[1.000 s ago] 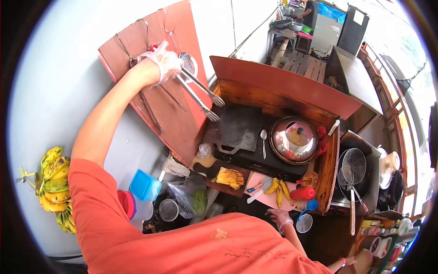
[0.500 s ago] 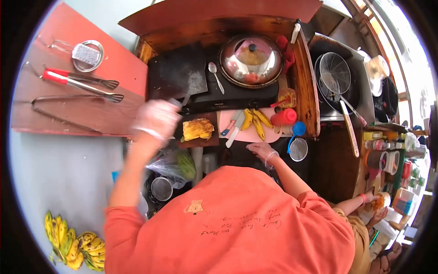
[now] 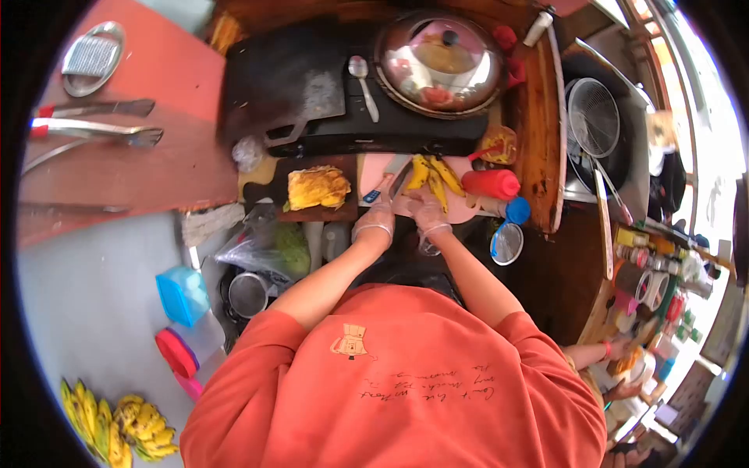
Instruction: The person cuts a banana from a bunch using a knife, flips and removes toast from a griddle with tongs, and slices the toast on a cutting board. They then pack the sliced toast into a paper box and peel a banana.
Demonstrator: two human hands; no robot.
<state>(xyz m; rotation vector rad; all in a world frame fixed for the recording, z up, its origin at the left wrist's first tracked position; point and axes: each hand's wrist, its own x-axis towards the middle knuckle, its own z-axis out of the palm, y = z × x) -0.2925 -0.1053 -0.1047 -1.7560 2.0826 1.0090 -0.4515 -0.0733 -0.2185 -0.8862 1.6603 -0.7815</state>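
My left hand (image 3: 376, 219), in a clear plastic glove, is over the lower edge of the pink cutting board (image 3: 374, 167). Its fingers are closed at the handle end of a kitchen knife (image 3: 401, 175). Just left of them lies a smaller blue-handled knife (image 3: 371, 195). My right hand (image 3: 428, 214), also gloved, is at the board close below the yellow bananas (image 3: 434, 175); blur hides whether its fingers touch or hold one. A browned yellow piece of food (image 3: 318, 187) rests on a dark board to the left.
Behind the boards are a black griddle (image 3: 273, 86), a spoon (image 3: 364, 87) and a lidded pan (image 3: 437, 70). A red bottle (image 3: 491, 184) and blue-handled strainer (image 3: 508, 243) stand right. Tongs (image 3: 101, 129) lie left. Another person's hands (image 3: 624, 386) hold food at far right.
My left hand has left the metal handle by the griddle and come right to the knives. My right hand has moved from the board's front edge up toward the bananas. The view has shifted.
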